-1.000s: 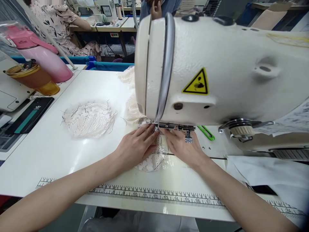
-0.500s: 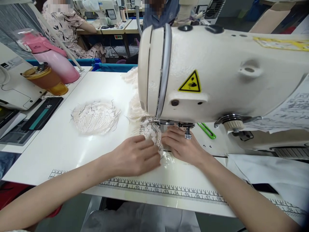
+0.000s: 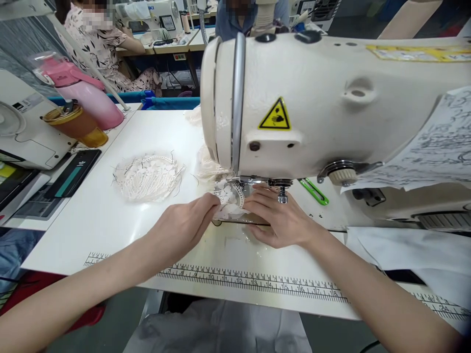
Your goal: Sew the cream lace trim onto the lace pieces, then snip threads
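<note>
Left hand point(image 3: 187, 218), centre of frame: fingers closed on the near-left edge of the lace piece point(image 3: 228, 195), presumably to hold it taut. Right hand point(image 3: 277, 215): fingers spread, not clenched, tips at the lace's right edge, apparently steadying it. The lace lies mid-frame beneath the head of the sewing machine point(image 3: 305, 98). Left of centre, a second lace piece point(image 3: 149, 177) sits apart on the desk point(image 3: 84, 220), seemingly placed clear of the hands. Green cutter point(image 3: 314, 191): right of centre, beyond the right hand.
</note>
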A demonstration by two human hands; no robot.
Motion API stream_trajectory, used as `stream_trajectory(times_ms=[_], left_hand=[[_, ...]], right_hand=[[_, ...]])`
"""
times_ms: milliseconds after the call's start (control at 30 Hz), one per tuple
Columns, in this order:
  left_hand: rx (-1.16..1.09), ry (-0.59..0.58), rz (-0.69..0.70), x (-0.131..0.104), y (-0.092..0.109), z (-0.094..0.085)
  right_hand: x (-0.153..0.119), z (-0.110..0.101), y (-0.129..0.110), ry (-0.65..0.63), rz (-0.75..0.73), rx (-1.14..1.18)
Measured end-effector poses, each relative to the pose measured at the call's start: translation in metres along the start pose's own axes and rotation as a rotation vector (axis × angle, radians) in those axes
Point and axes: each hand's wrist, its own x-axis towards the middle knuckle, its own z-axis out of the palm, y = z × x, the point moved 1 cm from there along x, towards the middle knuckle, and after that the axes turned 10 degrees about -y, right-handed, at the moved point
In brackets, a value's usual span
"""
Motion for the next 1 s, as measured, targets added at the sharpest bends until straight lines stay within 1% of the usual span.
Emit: stream_trajectory(times_ms=[33,100,167,233,300,367,400,500,567,733,867,933,1000], left_hand=[[-0.024,-0.047,0.006,0.005,-0.002,-0.003],[0.004,-0.116,0.109,0.015,-0.004,-0.001],[0.104,-0.115,0.246,0.023,-0.006,0.008],[0.212,-0.037,0.339,0.029,-0.008,0.020],[0.299,0.101,0.390,0.032,-0.009,0.030],[0.353,0.226,0.422,0.032,-0.010,0.037],[0.364,0.266,0.439,0.032,-0.010,0.039],[0.345,0.306,0.466,0.031,-0.012,0.042],[0.326,0.310,0.461,0.030,-0.013,0.043],[0.324,0.350,0.449,0.028,-0.015,0.046],[0.369,0.391,0.433,0.027,-0.017,0.045],[0.331,0.363,0.431,0.027,-0.019,0.045],[0.263,0.299,0.435,0.027,-0.020,0.046]], right_hand=[[0.000,0.001,0.000,0.000,0.000,-0.008],[0.001,0.003,0.002,0.009,-0.006,-0.032],[0.001,0.003,0.002,0.025,-0.031,-0.051],[0.000,0.001,0.002,0.057,-0.043,-0.078],[-0.001,-0.002,0.002,0.087,-0.039,-0.107],[-0.002,-0.002,0.001,0.081,-0.013,-0.109],[-0.003,-0.002,0.002,0.060,-0.002,-0.093],[-0.002,0.001,0.003,-0.023,0.004,-0.030],[0.000,0.001,0.004,-0.037,-0.010,0.005],[0.004,-0.001,0.003,0.054,-0.089,0.119],[0.003,0.003,0.005,0.058,-0.120,0.231],[0.003,0.005,0.006,0.077,-0.099,0.273],[0.002,0.007,0.007,0.100,-0.076,0.287]])
